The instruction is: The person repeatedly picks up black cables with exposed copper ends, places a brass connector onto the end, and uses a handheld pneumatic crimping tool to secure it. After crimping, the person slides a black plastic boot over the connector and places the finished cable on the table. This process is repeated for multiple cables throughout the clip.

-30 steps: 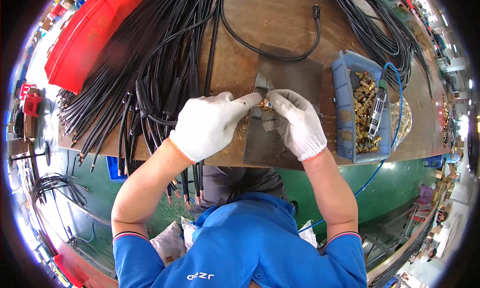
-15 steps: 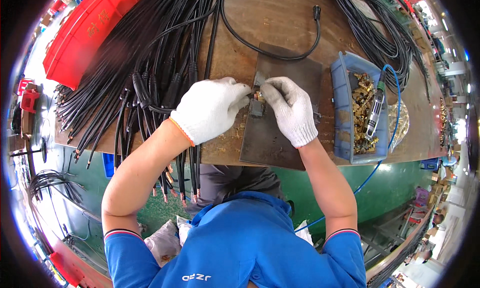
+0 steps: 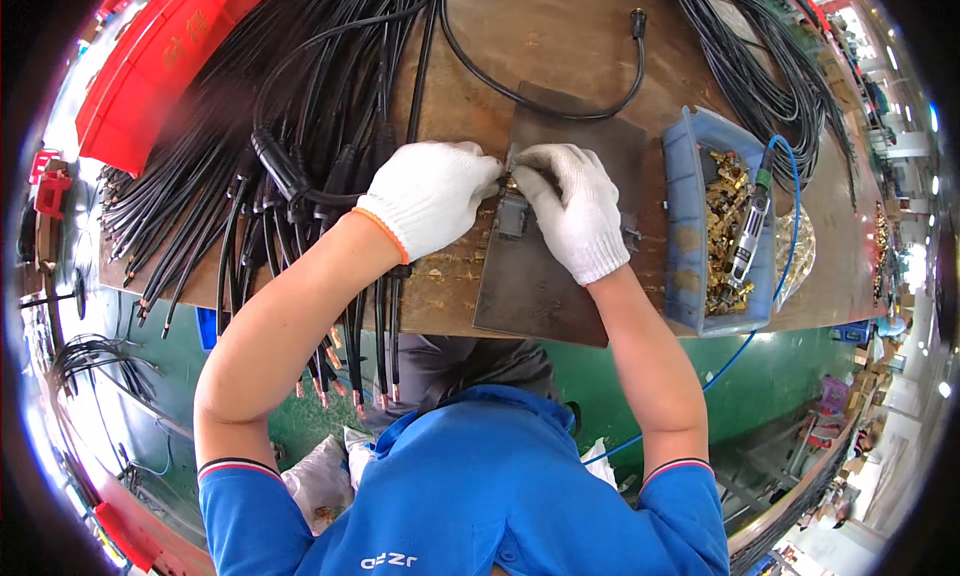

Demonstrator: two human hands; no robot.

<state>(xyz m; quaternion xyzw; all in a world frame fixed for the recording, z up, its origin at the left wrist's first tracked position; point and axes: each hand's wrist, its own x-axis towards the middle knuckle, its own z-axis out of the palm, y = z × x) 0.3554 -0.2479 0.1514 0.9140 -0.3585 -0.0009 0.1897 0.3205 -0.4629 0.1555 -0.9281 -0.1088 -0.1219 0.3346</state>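
Note:
Both hands wear white knit gloves and meet over a dark metal plate (image 3: 560, 286) on the wooden bench (image 3: 540, 46). My left hand (image 3: 432, 196) pinches the end of a black cable at the plate's upper left edge. My right hand (image 3: 572, 208) closes its fingertips on a small brass part, pressed against the cable end. A small grey block (image 3: 512, 218) sits on the plate just below the fingertips. The joint itself is mostly hidden by the gloves.
A thick spread of black cables (image 3: 270, 156) covers the bench's left, ends hanging over the near edge. A blue bin (image 3: 690, 226) of brass fittings, with a green-tipped tool on a blue hose (image 3: 750, 226), stands to the right. A red crate (image 3: 160, 66) lies far left. More cable coils (image 3: 760, 66) sit top right.
Both hands have shifted slightly up the plate and stay pressed together at the cable end. My right fingers have curled more tightly over the brass part.

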